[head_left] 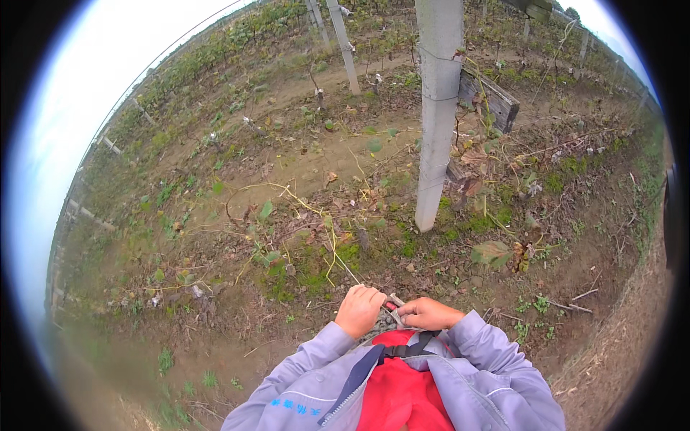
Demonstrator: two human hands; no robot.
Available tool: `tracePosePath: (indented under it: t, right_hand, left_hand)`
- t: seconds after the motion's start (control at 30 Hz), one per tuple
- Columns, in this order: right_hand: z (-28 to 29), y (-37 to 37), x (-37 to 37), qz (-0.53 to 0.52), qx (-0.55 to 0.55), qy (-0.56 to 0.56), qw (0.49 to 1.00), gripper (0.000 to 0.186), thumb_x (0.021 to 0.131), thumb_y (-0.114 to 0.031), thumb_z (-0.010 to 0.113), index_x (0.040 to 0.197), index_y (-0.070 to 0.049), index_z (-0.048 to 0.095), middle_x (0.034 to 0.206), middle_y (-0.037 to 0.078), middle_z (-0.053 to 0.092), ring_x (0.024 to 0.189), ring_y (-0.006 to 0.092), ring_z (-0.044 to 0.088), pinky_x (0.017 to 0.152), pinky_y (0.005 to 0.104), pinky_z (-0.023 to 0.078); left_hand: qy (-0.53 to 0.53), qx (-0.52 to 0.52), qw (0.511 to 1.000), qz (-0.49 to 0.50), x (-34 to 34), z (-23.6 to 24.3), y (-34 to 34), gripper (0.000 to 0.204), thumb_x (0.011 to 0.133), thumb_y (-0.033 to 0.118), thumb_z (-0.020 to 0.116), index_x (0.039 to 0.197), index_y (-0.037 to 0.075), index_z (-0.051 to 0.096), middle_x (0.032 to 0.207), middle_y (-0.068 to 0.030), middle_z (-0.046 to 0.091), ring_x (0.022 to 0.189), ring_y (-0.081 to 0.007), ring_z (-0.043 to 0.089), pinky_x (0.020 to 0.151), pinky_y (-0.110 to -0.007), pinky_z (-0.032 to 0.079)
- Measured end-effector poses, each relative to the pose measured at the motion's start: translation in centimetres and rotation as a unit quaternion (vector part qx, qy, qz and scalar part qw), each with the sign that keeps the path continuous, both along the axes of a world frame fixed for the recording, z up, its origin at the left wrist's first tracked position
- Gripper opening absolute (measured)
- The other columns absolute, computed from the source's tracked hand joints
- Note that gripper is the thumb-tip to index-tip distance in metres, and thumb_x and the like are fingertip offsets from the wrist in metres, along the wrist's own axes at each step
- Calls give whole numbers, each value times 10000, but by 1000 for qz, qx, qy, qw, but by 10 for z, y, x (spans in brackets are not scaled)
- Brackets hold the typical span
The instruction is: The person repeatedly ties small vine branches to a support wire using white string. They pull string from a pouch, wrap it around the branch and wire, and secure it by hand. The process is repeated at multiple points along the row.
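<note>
Here the left hand (359, 310) grips a yellowish vine stem (332, 253) while the right hand (428, 314) pinches what may be pruning shears (393, 309), best kept close and steady

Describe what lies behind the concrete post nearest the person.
Behind the concrete post, a weathered wooden plank juts out to its right among dry vines and dead leaves. The post covers the plank's left end, so what it rests on is not visible.

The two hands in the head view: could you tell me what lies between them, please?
In the head view, a small grey metal tool sits between the left hand and the right hand; both grip it. A thin yellowish vine runs up from the left hand.
</note>
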State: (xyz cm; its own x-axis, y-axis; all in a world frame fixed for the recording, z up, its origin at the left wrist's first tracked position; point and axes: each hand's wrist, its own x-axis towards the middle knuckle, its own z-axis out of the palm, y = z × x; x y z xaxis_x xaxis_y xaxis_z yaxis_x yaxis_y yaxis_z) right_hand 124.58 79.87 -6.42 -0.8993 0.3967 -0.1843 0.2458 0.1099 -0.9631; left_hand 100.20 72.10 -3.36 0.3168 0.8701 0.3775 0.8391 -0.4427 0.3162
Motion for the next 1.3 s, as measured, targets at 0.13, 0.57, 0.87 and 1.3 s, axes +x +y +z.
tracePosePath:
  t: [0.13, 0.57, 0.87, 1.3]
  right_hand:
    - [18, -9, -3, -60, -197, 10, 979, 237, 1013, -177, 649, 1136, 8, 730, 954, 24, 733, 900, 105, 653, 840, 292, 525]
    - [21, -136, -59, -407, -102, -40, 907, 191, 1022, -158, 666, 1023, 16, 746, 948, 25, 745, 884, 97, 662, 799, 295, 537]
    - [39, -181, -87, -477, -97, -46, 872, 173, 996, -128, 675, 960, 28, 741, 875, 19, 734, 830, 101, 656, 764, 295, 536]
    - [59, -172, -86, -468, -124, -62, 873, 171, 1000, -122, 665, 985, 27, 748, 953, 53, 755, 907, 117, 679, 841, 305, 547]
  left_hand:
    - [-126, 29, 992, 0, -32, 7, 14, 270, 818, 14, 715, 1084, 55, 690, 1072, -137, 680, 1014, -341, 670, 940, -457, 534]
    - [-183, 14, 968, 172, -256, -66, 162, 265, 957, 159, 686, 1194, 48, 724, 1194, -156, 655, 1151, -355, 604, 1018, -461, 489]
    - [-52, -263, 962, 44, -261, -94, 237, 328, 912, 328, 764, 1074, 46, 800, 1053, -186, 708, 1030, -376, 676, 940, -473, 530]
    - [-337, -165, 912, 166, -271, -133, 183, 352, 927, 101, 700, 1277, 70, 689, 945, -106, 688, 867, -250, 664, 832, -398, 549]
